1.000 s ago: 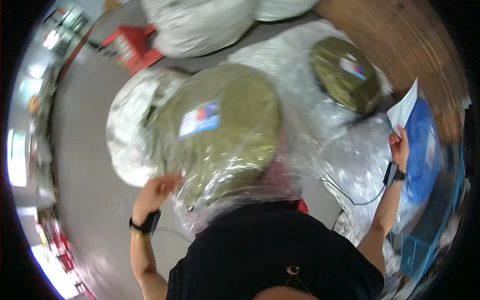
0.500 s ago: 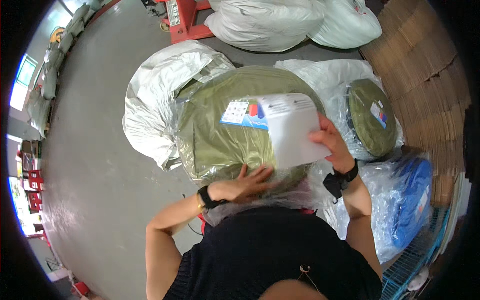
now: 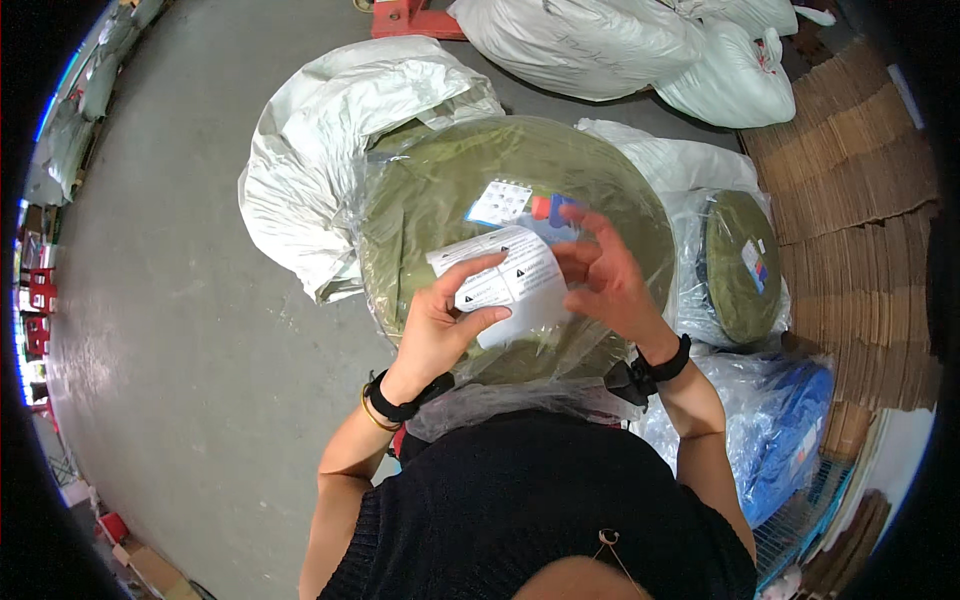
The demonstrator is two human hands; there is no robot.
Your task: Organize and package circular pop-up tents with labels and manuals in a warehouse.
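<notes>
A large round olive-green fabric bundle [image 3: 420,190] in clear plastic lies flat before me, with a printed card [image 3: 500,203] on its top. Over it, a curled white label sheet [image 3: 530,290] with printed warning triangles is held by my left hand [image 3: 430,325], thumb and forefinger on its left side. My right hand [image 3: 615,285] is beside the sheet's right edge, fingers apart and slightly blurred; whether a fingertip touches the paper I cannot tell. Loose clear plastic [image 3: 510,395] gathers at the bundle's near side, against my body.
White sacks [image 3: 310,150] lie left of the bundle, and more full sacks [image 3: 590,50] sit beyond, by a red metal frame [image 3: 415,20]. To the right are a smaller olive bundle [image 3: 740,265], a blue one [image 3: 790,450] in plastic and stacked cardboard [image 3: 850,250].
The left hand has risen from the bundle and taken the label sheet. The sheet has moved left and turned its printed side up. The right hand has opened and let it go.
</notes>
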